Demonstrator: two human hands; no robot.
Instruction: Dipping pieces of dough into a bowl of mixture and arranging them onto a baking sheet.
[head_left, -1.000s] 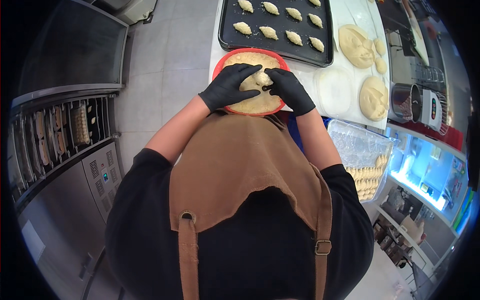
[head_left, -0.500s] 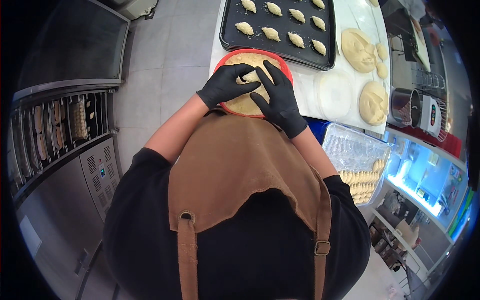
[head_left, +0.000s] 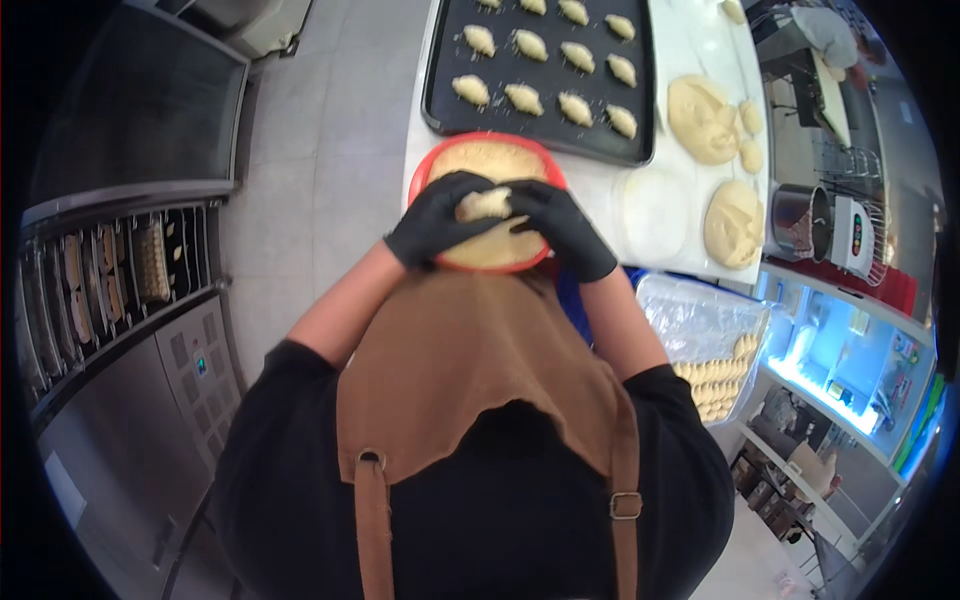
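Observation:
A pale, crumb-coated dough piece (head_left: 487,204) is held between my two black-gloved hands, over a red bowl (head_left: 425,163) of light yellow crumbs (head_left: 490,155). My left hand (head_left: 440,218) curls round the piece's left end. At its other end, the fingers of my right hand (head_left: 562,222) close on it. Just beyond the bowl lies a dark baking tray (head_left: 550,118) with rows of similar spindle-shaped pieces (head_left: 524,98), loose crumbs scattered among them.
On the white table (head_left: 690,185) to the right lie large dough lumps (head_left: 703,120), small dough balls and a translucent lid-like container (head_left: 652,213). Below is a plastic-covered crate (head_left: 700,315) of shaped dough. A tray rack (head_left: 120,280) stands left; a metal pot (head_left: 800,220) stands far right.
My hands have closed round the dough piece, with the fingers less spread. The bowl, tray and table sit lower in view, and the tray shows more of its rows.

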